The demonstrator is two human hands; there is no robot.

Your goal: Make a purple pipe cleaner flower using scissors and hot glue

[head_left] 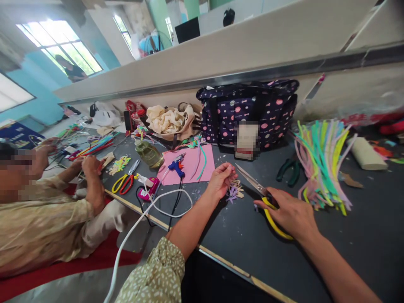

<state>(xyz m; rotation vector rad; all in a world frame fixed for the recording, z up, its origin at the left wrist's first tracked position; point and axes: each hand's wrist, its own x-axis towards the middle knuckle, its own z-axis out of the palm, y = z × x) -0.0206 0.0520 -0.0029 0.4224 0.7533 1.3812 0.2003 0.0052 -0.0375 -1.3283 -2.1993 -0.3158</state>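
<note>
Bright window glare, blurred edges

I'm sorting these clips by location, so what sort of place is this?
Probably a small craft workshop: a glue gun, bundled fuzzy stems and scissors in the right hand suggest handicraft work.

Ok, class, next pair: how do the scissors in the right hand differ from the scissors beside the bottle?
The held scissors are gripped in the right hand; the resting scissors lie on the table. The held scissors point toward the left hand; the resting scissors point away from the table's near edge. Both have metal blades and yellow on their handles.
</note>
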